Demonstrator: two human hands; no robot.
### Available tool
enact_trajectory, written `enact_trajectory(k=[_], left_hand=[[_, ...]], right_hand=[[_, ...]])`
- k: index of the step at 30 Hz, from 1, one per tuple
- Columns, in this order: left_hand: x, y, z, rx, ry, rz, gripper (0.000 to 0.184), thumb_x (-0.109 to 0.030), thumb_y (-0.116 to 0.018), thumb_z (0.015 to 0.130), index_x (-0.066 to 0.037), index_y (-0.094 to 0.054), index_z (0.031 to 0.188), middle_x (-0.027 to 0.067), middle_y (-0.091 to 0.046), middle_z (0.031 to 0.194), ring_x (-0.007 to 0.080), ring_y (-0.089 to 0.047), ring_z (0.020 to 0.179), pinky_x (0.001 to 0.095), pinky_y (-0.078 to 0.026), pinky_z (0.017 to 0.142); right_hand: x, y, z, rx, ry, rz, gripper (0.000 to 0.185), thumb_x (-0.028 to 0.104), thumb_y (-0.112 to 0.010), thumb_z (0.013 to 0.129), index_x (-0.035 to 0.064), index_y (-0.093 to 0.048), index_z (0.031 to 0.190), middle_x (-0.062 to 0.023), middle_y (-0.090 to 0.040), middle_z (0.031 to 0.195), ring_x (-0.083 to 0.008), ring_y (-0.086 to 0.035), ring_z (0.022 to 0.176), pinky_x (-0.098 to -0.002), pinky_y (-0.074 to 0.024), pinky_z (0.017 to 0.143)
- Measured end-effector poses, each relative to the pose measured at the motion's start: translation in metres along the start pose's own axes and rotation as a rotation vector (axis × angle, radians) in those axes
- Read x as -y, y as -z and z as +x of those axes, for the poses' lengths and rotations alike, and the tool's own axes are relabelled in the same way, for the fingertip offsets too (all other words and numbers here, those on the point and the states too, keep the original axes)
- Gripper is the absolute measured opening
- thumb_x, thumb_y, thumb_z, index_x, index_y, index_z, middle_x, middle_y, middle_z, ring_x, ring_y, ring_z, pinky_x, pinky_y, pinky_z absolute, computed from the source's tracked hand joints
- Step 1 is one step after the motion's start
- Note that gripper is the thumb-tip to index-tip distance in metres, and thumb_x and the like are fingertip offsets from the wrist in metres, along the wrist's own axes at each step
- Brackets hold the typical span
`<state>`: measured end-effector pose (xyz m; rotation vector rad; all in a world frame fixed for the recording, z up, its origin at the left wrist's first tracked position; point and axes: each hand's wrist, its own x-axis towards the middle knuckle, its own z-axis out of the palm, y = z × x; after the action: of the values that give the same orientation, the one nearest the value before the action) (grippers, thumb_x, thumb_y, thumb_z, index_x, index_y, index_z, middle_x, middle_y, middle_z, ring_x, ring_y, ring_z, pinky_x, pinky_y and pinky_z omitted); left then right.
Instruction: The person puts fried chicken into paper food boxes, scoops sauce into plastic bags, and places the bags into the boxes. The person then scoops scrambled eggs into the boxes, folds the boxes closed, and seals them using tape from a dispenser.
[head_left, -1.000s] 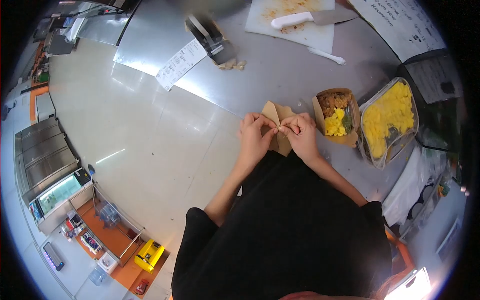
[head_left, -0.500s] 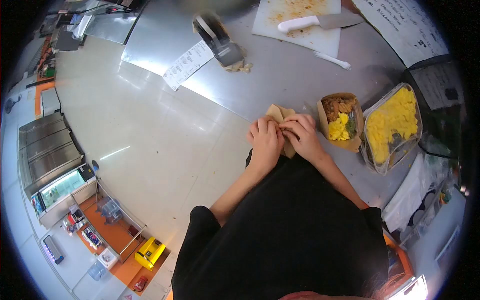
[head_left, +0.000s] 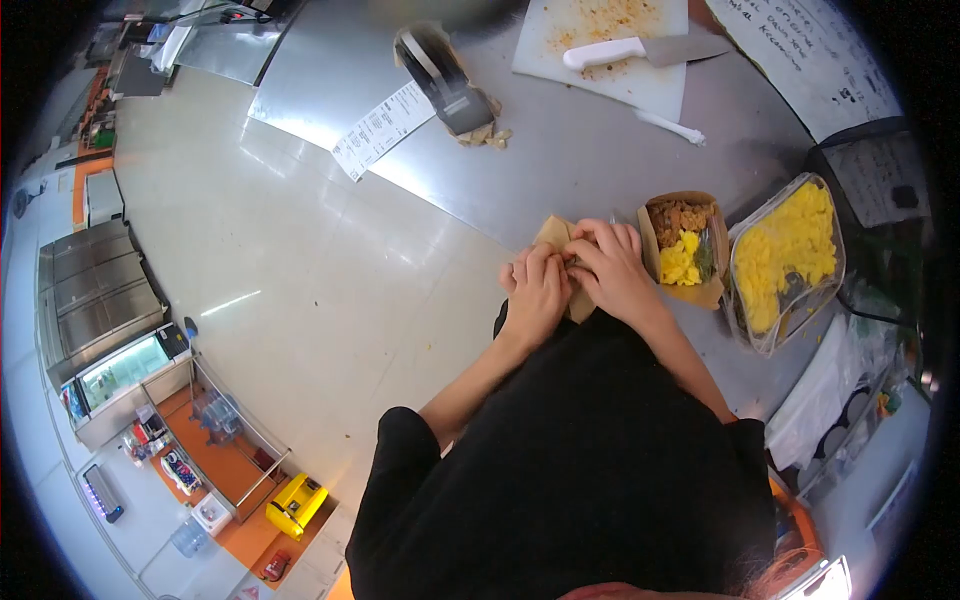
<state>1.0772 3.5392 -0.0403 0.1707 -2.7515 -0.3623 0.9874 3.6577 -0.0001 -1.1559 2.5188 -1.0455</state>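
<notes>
A brown cardboard food box (head_left: 553, 232) sits at the steel counter's near edge, close against my body. My left hand (head_left: 540, 292) is closed on its left side with bent fingers. From the right, my right hand (head_left: 612, 268) pinches the box's top, and the fingertips of both hands almost meet. What lies inside this box is hidden under the hands. Just right of my right hand stands an open cardboard box of food (head_left: 682, 245), with brown fried pieces, yellow egg and something dark green.
A clear plastic tub of yellow scrambled egg (head_left: 785, 250) is at the right. Farther back are a white cutting board (head_left: 600, 25), a white-handled knife (head_left: 645, 50), a white plastic utensil (head_left: 672, 127) and a black receipt printer (head_left: 445, 85). Floor lies left of the counter (head_left: 480, 180).
My right hand has shifted slightly up and its fingers have curled more over the box. My left fingers have bent further. The whole view has tilted a little.
</notes>
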Motion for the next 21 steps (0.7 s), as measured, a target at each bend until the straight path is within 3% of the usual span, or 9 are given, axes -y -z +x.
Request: enact_trajectory(k=[5, 8, 11, 14, 17, 21], left_hand=[[0.013, -0.019, -0.018, -0.094, -0.059, -0.069, 0.024, -0.018, -0.066, 0.071, -0.01, -0.054, 0.09, 0.0044, -0.046, 0.107, 0.0212, -0.042, 0.107, 0.0342, -0.024, 0.084], [0.008, 0.001, -0.013, 0.028, 0.154, -0.243, 0.024, -0.015, -0.067, 0.072, -0.01, -0.054, 0.092, 0.0077, -0.045, 0.114, 0.0254, -0.041, 0.111, 0.0366, -0.027, 0.089], [0.005, 0.01, -0.002, -0.038, 0.447, -0.767, 0.025, -0.011, -0.066, 0.074, -0.007, -0.053, 0.095, 0.0139, -0.042, 0.121, 0.0316, -0.039, 0.115, 0.04, -0.03, 0.094], [0.008, 0.004, -0.008, 0.083, 0.559, -1.016, 0.03, -0.01, -0.066, 0.075, -0.004, -0.05, 0.1, 0.0187, -0.04, 0.123, 0.0355, -0.037, 0.116, 0.0418, -0.032, 0.096], [0.002, 0.011, 0.001, 0.133, 0.428, -0.778, 0.034, -0.011, -0.066, 0.075, -0.004, -0.048, 0.104, 0.0196, -0.04, 0.122, 0.0354, -0.038, 0.115, 0.0418, -0.032, 0.095], [0.004, 0.004, -0.013, 0.056, 0.217, -0.522, 0.047, -0.024, -0.07, 0.072, -0.004, -0.046, 0.107, 0.0191, -0.036, 0.126, 0.0366, -0.035, 0.116, 0.0452, -0.031, 0.094]], right_hand=[[-0.005, 0.007, 0.005, 0.149, 0.045, 0.015, 0.014, 0.009, -0.063, 0.07, 0.0073, -0.056, 0.082, -0.0045, -0.048, 0.093, -0.024, -0.045, 0.092, -0.0373, -0.0318, 0.084], [-0.007, 0.011, 0.01, 0.115, 0.187, 0.039, 0.015, 0.009, -0.063, 0.07, 0.0061, -0.055, 0.082, -0.0054, -0.048, 0.091, -0.0244, -0.045, 0.091, -0.0368, -0.0348, 0.082], [-0.005, 0.012, 0.018, 0.187, 0.19, 0.069, 0.015, 0.01, -0.061, 0.071, 0.0049, -0.053, 0.083, -0.007, -0.048, 0.091, -0.0249, -0.046, 0.089, -0.0356, -0.0388, 0.079], [-0.002, 0.013, 0.023, 0.267, 0.187, 0.059, 0.014, 0.01, -0.06, 0.073, 0.0035, -0.051, 0.082, -0.0085, -0.049, 0.091, -0.026, -0.048, 0.088, -0.0353, -0.0414, 0.077], [-0.002, 0.014, 0.026, 0.31, 0.153, 0.032, 0.012, 0.01, -0.058, 0.075, 0.0028, -0.05, 0.08, -0.0096, -0.048, 0.09, -0.0266, -0.049, 0.089, -0.0359, -0.0427, 0.075], [-0.001, 0.012, 0.022, 0.242, 0.098, 0.098, 0.008, 0.008, -0.055, 0.077, 0.0027, -0.049, 0.079, -0.01, -0.046, 0.09, -0.0275, -0.05, 0.089, -0.0373, -0.043, 0.074]])
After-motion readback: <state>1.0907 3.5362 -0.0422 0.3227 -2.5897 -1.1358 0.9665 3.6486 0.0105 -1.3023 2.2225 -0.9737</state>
